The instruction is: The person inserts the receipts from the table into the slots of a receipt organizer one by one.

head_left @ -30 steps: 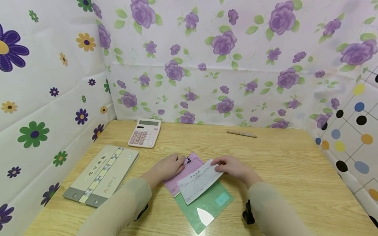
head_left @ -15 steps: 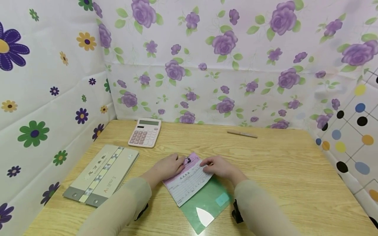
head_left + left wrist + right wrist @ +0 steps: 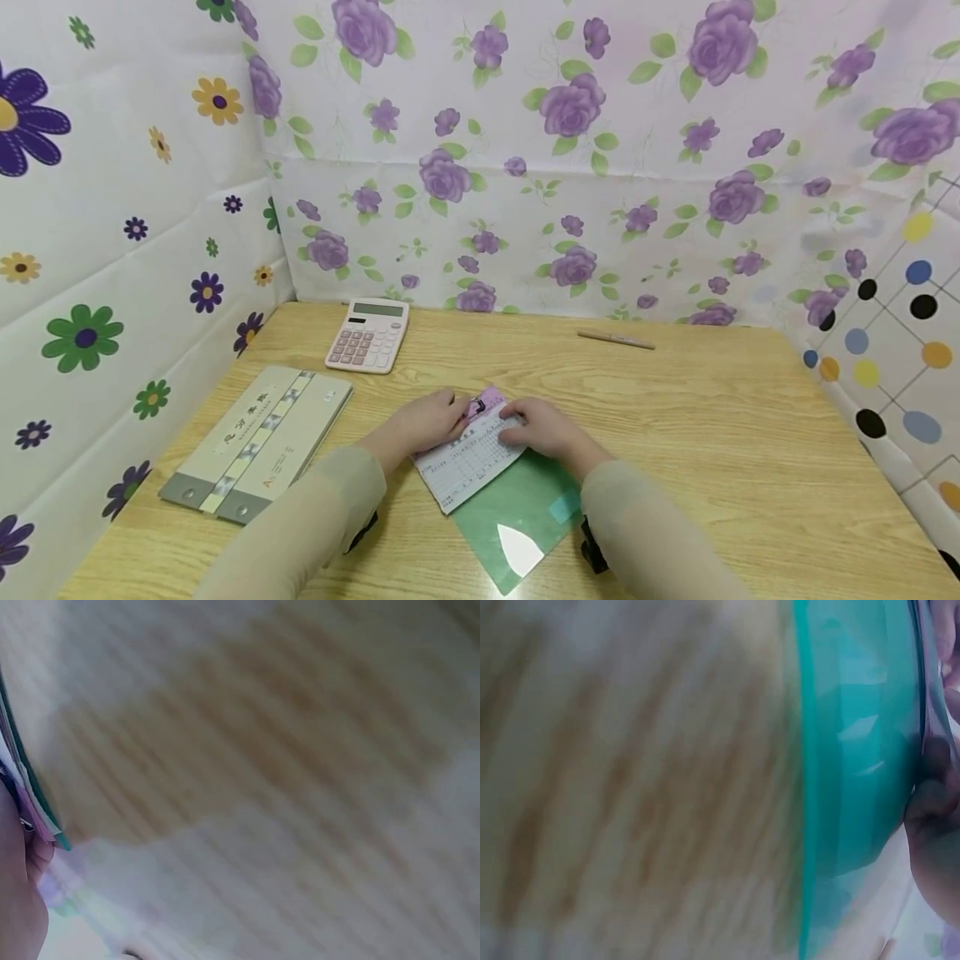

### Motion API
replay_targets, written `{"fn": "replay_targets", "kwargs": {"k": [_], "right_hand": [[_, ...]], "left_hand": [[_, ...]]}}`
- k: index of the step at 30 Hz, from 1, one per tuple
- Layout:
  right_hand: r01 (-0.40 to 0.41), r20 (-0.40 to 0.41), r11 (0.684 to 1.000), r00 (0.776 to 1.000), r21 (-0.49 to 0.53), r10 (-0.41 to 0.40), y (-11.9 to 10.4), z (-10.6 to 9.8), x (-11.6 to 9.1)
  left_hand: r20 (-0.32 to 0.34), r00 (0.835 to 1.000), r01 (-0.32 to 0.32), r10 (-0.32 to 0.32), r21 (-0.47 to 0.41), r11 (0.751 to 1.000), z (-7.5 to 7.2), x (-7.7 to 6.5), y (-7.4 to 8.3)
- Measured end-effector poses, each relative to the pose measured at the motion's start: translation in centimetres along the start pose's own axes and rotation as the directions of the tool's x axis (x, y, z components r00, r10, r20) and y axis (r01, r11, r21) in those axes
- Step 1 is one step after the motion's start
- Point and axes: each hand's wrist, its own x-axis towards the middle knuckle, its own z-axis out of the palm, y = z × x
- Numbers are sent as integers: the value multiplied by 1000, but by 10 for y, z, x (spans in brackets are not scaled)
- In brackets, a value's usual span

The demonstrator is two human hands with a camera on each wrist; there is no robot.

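Observation:
A white printed form [image 3: 468, 467] lies slantwise over a pink form [image 3: 492, 397], most of which it covers. My right hand [image 3: 551, 432] pinches the white form at its right edge, thumb and fingertips on the paper. My left hand [image 3: 426, 423] holds the upper left of the stack, beside a black binder clip [image 3: 477, 407] on the pink form. In the left wrist view, fingers [image 3: 39, 855] curl at the corner of the layered papers. Beneath the papers lies a translucent green folder [image 3: 510, 521], its near part uncovered; it also shows large in the right wrist view.
A beige ledger book [image 3: 258, 442] with grey corners lies on the left of the wooden table [image 3: 712, 433]. Behind it stands a pink and white calculator [image 3: 369, 337]. A brown pen [image 3: 615, 339] rests near the back edge, below the flowered cloth wall [image 3: 525, 208].
My right hand has moved left, bringing the white form further over the pink one and closer to the clip. The left hand stays at the stack's upper left.

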Motion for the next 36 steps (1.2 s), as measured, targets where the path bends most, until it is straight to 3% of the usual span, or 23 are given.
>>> {"fn": "replay_targets", "kwargs": {"k": [3,7,13,22,29,36], "right_hand": [[18,-19,990,1000,-139,-20,-2,6,2],[-7,-40,974,999,-227,-2,-7,12,3],[-50,-70,972,997,-231,34,-14,15,2],[-82,-108,957,993,-278,54,-18,18,5],[-126,-123,948,988,-291,93,-21,20,7],[-146,-125,940,986,-308,112,-24,20,10]], "left_hand": [[6,1000,-15,15,16,1000,-1,2,1],[21,1000,-21,20,22,1000,-3,3,1],[52,999,10,-10,0,1000,-4,3,0],[-12,999,-40,40,33,999,-1,3,0],[23,999,-31,31,10,999,-4,1,2],[15,999,-39,39,27,999,-6,1,3]]}}
